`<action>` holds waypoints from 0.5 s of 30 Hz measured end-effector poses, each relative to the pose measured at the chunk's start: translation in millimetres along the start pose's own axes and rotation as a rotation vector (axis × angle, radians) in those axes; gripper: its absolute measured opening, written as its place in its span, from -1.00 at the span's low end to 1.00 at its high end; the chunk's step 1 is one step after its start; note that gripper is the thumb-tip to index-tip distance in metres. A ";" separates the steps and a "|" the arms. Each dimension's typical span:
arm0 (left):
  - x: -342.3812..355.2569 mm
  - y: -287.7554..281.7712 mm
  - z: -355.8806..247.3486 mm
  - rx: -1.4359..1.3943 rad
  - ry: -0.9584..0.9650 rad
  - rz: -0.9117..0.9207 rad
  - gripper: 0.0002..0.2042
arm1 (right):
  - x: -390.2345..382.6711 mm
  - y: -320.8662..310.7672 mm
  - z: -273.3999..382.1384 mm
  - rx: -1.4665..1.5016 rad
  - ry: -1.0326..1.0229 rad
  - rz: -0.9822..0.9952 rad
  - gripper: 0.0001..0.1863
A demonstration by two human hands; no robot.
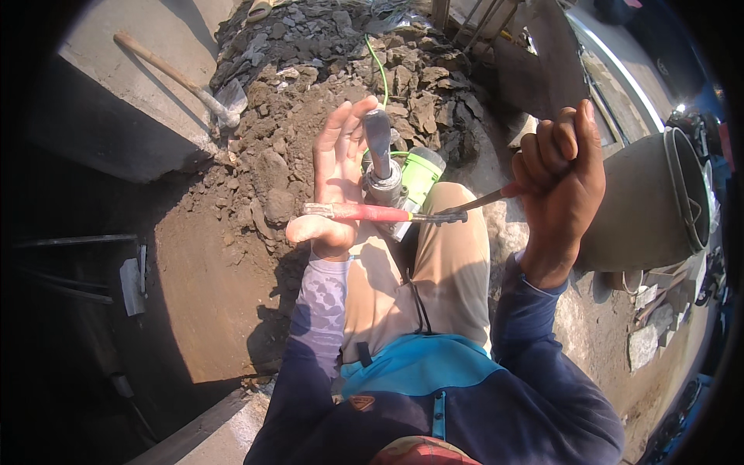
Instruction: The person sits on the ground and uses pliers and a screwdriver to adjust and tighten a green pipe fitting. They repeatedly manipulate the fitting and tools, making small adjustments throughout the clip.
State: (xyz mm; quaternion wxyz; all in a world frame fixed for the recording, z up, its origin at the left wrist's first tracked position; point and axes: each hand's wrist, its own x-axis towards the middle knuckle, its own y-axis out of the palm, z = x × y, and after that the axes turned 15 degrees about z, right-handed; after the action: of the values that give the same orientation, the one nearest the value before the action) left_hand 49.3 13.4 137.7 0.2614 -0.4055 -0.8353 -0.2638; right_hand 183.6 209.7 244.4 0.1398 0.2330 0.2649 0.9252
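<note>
A red-handled tool (368,212) that looks like pliers spread wide lies across in front of me. Its red handle sits in the crook between thumb and palm of my left hand (337,174), whose fingers stretch upward. My right hand (559,174) is closed in a fist, gripping the tool's thin bare handle (484,200). Between my knees stands a green power tool (422,172), with a metal chisel bit (378,143) pointing up from its collar. The flat tip of the bit is beside my left fingertips; I cannot tell whether they touch it.
Broken soil and stone (271,155) are heaped ahead, with a green cord (378,62) running over them. A wooden-handled hammer (174,76) leans at a concrete block (132,101) on the left. A large bucket (635,205) stands right. A dark pit (77,325) lies left.
</note>
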 end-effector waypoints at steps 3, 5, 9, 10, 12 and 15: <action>-4.4 10.5 -3.6 -0.092 -0.047 -0.011 0.57 | -9.1 -39.6 21.7 0.066 0.008 -0.035 -0.49; 3.4 13.9 -2.2 -0.028 -0.179 0.043 0.49 | -18.0 -62.5 36.3 0.041 0.005 -0.081 -0.49; 0.7 -15.7 18.4 -0.015 -0.236 0.322 -0.30 | -46.6 -89.8 43.4 0.074 0.008 -0.118 -0.49; 2.4 -14.0 19.7 -0.036 -0.252 0.324 -0.39 | -54.2 -95.6 43.4 0.076 0.007 -0.115 -0.49; 2.7 -3.3 22.1 0.009 -0.218 0.201 -0.47 | -65.3 -104.8 43.1 0.119 0.030 -0.105 -0.48; 2.9 8.9 21.0 0.135 -0.178 0.086 -0.49 | -82.3 -114.9 40.8 0.139 0.037 -0.108 -0.48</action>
State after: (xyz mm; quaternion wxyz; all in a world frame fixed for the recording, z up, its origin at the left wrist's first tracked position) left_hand 50.3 33.4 126.4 0.2237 -0.4442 -0.8529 -0.1586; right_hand 289.9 289.9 181.9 0.1681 0.2102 0.3430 0.8999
